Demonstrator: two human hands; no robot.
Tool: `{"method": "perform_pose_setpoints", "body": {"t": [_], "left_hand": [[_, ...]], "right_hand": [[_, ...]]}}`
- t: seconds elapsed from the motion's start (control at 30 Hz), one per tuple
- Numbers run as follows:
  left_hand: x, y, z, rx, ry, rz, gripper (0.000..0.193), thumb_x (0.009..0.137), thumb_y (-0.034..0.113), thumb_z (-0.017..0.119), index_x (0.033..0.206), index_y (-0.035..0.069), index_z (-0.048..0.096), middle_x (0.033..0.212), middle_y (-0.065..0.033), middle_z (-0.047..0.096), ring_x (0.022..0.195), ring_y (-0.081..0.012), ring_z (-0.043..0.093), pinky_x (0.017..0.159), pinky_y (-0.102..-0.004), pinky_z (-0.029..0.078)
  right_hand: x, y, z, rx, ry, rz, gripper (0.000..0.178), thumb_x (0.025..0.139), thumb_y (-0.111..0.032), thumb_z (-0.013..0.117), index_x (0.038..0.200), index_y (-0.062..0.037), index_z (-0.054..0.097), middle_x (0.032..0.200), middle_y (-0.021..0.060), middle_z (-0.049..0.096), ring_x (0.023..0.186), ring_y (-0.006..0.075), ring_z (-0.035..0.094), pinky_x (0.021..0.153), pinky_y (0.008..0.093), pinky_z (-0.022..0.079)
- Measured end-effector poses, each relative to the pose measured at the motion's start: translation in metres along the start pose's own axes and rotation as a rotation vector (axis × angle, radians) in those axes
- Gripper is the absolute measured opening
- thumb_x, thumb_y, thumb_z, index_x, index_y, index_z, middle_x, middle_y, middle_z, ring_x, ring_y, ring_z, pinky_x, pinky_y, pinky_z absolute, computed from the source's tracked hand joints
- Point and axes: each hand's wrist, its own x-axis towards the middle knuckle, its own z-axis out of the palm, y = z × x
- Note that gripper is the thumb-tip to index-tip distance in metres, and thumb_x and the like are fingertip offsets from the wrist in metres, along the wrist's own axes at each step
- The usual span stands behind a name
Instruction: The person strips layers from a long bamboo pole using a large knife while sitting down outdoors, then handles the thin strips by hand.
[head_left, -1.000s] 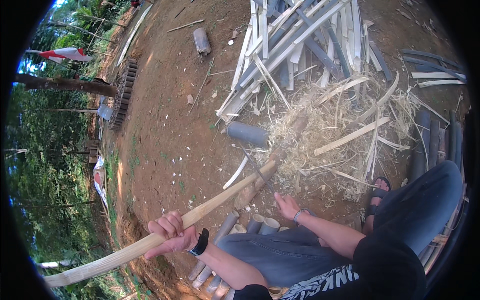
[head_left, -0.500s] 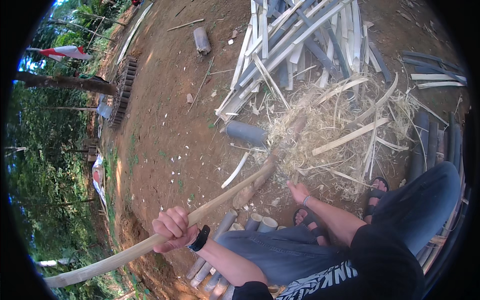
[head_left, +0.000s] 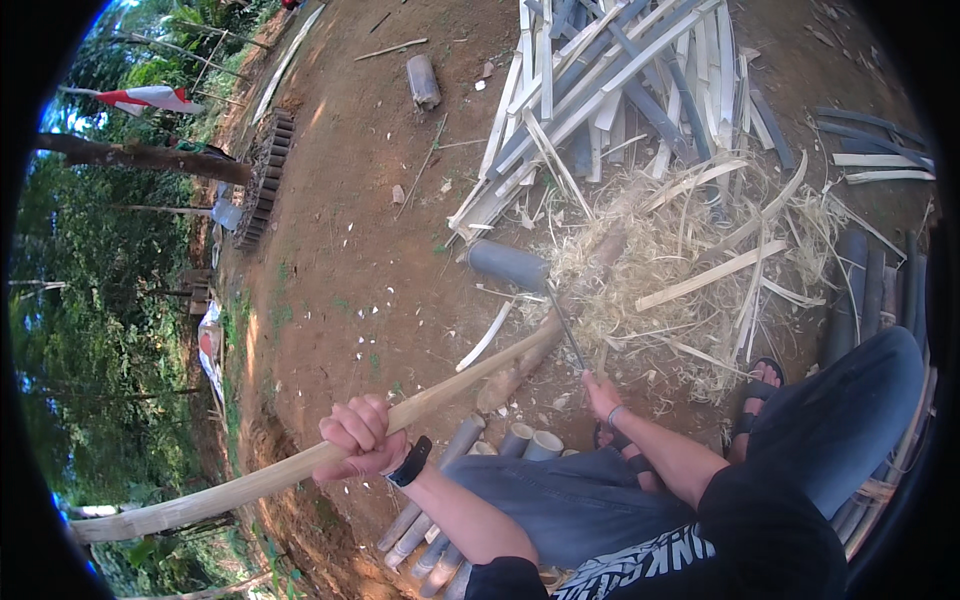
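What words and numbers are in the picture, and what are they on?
Black shirt: white printed lettering, which I won't copy out.
Black wristband: no writing I can make out.
Red-and-white cloth: too small to tell if it has any.
I can't make out any other writing.

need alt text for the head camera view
A person's left hand grips a long pale strip while the right hand holds a thin blade near its far end. Curly shavings and a pile of split strips lie beyond.
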Motion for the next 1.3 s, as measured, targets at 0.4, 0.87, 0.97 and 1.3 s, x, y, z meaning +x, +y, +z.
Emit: {"method": "perform_pose_setpoints", "body": {"t": [0.4, 0.87, 0.97, 1.3], "left_hand": [[0.017, -0.012, 0.038, 0.438, 0.623, 0.118, 0.068, 0.086, 0.077, 0.023, 0.056, 0.016, 0.024, 0.047, 0.0039, 0.023, 0.039, -0.0077, 0.020, 0.039, -0.0224, 0.016], [0.019, -0.009, 0.002, 0.437, 0.732, 0.161, 0.066, 0.088, 0.074, 0.029, 0.056, 0.016, 0.026, 0.048, 0.0035, 0.023, 0.039, -0.0083, 0.021, 0.039, -0.0220, 0.017], [0.012, -0.007, 0.002, 0.443, 0.732, 0.146, 0.066, 0.088, 0.074, 0.030, 0.055, 0.016, 0.027, 0.048, 0.0036, 0.024, 0.038, -0.0079, 0.022, 0.038, -0.0215, 0.017], [0.015, -0.010, 0.012, 0.448, 0.685, 0.126, 0.069, 0.086, 0.077, 0.024, 0.054, 0.016, 0.026, 0.044, 0.0026, 0.025, 0.037, -0.0090, 0.021, 0.038, -0.0228, 0.014]], "right_hand": [[-0.020, -0.033, 0.036, -0.051, 0.010, -0.098, 0.076, 0.092, -0.060, 0.036, 0.057, 0.0052, 0.055, 0.051, 0.0212, 0.053, 0.054, 0.0360, 0.057, 0.063, 0.0480, 0.044], [-0.011, -0.050, 0.023, 0.221, -0.190, 0.187, 0.073, 0.090, -0.063, 0.041, 0.053, -0.0010, 0.052, 0.047, 0.0107, 0.051, 0.046, 0.0240, 0.054, 0.052, 0.0407, 0.043], [-0.023, -0.042, 0.020, 0.030, -0.184, -0.069, 0.074, 0.089, -0.064, 0.040, 0.051, -0.0008, 0.051, 0.047, 0.0117, 0.052, 0.045, 0.0238, 0.054, 0.050, 0.0405, 0.043], [-0.122, -0.183, 0.021, 0.311, -0.543, -0.122, 0.073, 0.094, -0.058, 0.036, 0.047, -0.0025, 0.044, 0.043, 0.0068, 0.046, 0.040, 0.0189, 0.048, 0.043, 0.0377, 0.038]]}}
